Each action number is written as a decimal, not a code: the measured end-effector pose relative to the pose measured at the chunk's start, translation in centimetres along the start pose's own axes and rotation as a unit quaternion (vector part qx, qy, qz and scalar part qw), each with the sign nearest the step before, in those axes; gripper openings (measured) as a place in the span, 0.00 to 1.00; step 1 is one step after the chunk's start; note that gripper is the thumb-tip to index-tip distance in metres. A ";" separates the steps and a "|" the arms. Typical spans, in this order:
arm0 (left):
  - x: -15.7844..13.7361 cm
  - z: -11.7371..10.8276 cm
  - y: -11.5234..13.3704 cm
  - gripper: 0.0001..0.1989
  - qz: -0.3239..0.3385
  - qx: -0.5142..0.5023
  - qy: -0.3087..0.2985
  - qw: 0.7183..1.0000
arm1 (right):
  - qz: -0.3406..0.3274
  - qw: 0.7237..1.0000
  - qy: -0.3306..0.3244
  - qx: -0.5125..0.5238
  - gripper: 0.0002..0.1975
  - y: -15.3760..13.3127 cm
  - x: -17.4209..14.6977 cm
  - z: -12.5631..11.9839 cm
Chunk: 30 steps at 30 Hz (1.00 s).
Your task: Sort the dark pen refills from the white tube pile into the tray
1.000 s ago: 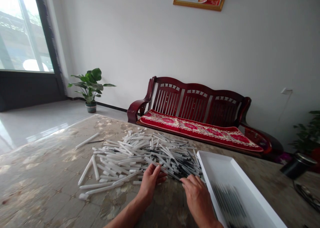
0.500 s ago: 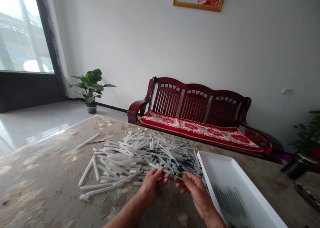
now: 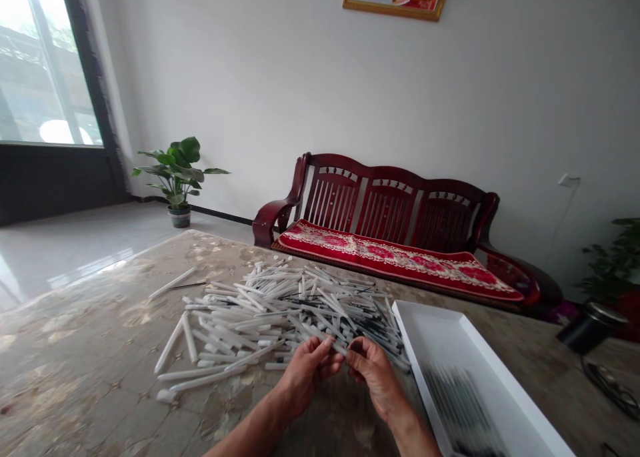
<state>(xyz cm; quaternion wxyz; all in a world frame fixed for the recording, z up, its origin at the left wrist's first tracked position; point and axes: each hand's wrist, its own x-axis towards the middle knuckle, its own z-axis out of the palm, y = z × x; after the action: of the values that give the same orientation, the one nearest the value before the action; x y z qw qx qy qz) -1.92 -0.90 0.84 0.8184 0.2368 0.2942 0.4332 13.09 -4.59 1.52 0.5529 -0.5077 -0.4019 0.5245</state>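
Note:
A slim white pen-like tube spans the short gap between my two hands. My left hand pinches one end of it between thumb and fingers. At the other end, the closed thumb and forefinger of my right hand grip it, with a small dark tip showing by the forefinger. Both hands are just above the near edge of a large loose pile of white pen parts, some of them black on the right side. Fingers hide most of the held tube.
To the right lies a white tray with a row of slim pens in it. The patterned tabletop carries a black cylinder and a cable at far right. Beyond it stands a wooden bench.
My right hand has moved left and closer to my left hand, and its fingers have closed on the tube's end. The view has shifted slightly.

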 end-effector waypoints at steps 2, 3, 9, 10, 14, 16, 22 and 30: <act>0.1 -0.1 -0.1 0.10 0.003 0.002 -0.004 1.000 | 0.008 1.000 -0.011 -0.004 0.25 -0.1 -0.2 -0.5; 0.1 -0.2 -0.2 0.09 0.004 0.000 0.000 1.000 | 0.009 1.000 -0.009 -0.013 0.25 -0.2 -0.3 -1.0; 0.9 -0.6 -0.1 0.04 0.017 -0.029 0.068 0.997 | -0.058 0.950 0.124 -0.280 0.10 -1.4 -0.1 -6.6; 1.0 -0.6 0.0 0.03 0.019 -0.034 0.075 0.996 | -0.065 0.935 0.125 -0.326 0.08 -1.4 -0.1 -7.6; 1.0 -0.5 0.4 0.04 0.025 -0.039 0.093 0.995 | -0.048 0.898 0.086 -0.428 0.08 -1.1 -0.7 -9.7; 0.9 -0.4 0.6 0.04 0.027 -0.036 0.098 0.994 | -0.045 0.879 0.074 -0.470 0.11 -1.0 -1.2 -9.8; 0.8 -0.4 0.6 0.04 0.029 -0.031 0.104 0.994 | -0.071 0.829 0.052 -0.553 0.15 -0.5 -2.1 -8.6; 1.1 -0.8 0.0 0.05 0.035 -0.031 0.088 0.995 | -0.130 0.824 0.109 -0.541 0.05 0.0 -2.0 -7.2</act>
<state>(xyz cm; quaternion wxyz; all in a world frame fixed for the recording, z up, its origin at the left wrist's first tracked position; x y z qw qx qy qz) -2.00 0.14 -0.01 0.7806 0.1827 0.3433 0.4893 19.89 -7.54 0.50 0.2929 -0.7222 -0.6204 0.0881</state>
